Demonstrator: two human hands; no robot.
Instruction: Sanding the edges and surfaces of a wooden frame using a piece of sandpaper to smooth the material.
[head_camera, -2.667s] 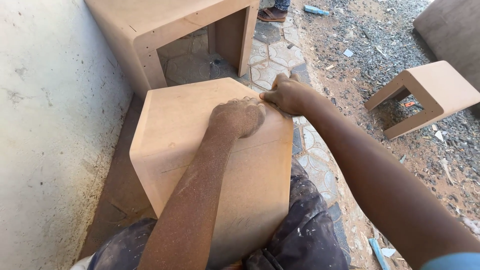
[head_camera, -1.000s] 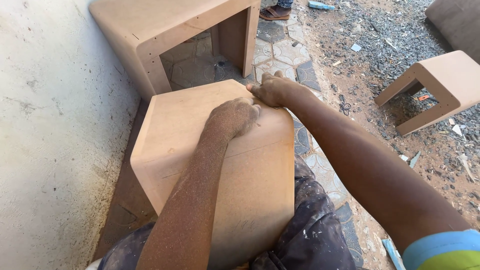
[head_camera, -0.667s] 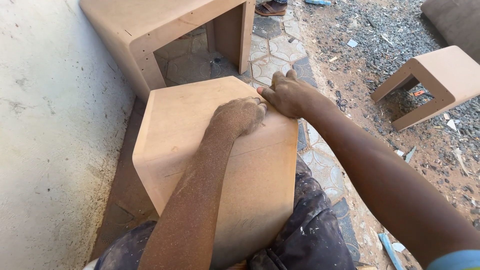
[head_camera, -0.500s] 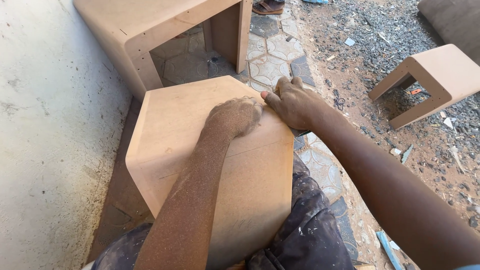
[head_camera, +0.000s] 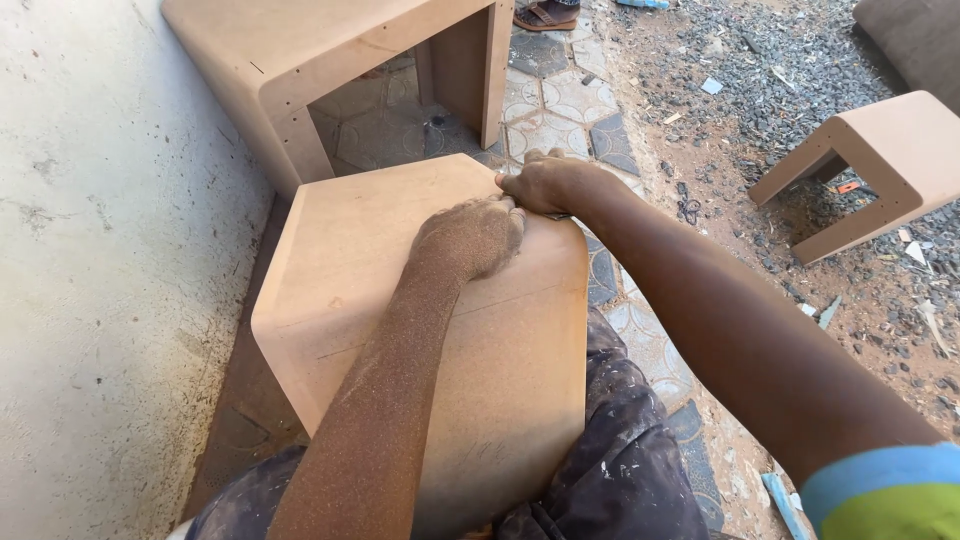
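1. Over the last seconds the right hand (head_camera: 548, 182) has slid a little back and forth along the far right edge of the rounded fibreboard piece (head_camera: 350, 260), and now sits at the corner just beyond the left hand (head_camera: 470, 238). The left hand has hardly moved from the middle of the top face.
2. That small travel reads as rubbing or smoothing the rounded corner; the fine dust coating the left forearm fits that reading, though it is a judgement only.
3. The board piece rests against the person's dust-stained dark trousers (head_camera: 620, 480), its top face under both hands, its left side near the pale wall (head_camera: 90, 280).
4. The left hand is clenched into a loose fist pressed on the top face. The right hand is curled over the edge, fingers touching the left knuckles.
5. Whether either hand grips an abrasive sheet or block I cannot tell: the palms face down and the fingers cover whatever is beneath.
6. Beyond the hands stands a larger open board frame (head_camera: 330, 60) on hexagonal paving (head_camera: 560, 100); to the right of the right arm a smaller frame (head_camera: 880, 160) sits on littered ground. A sandalled foot (head_camera: 545, 14) is cut off at the top edge.
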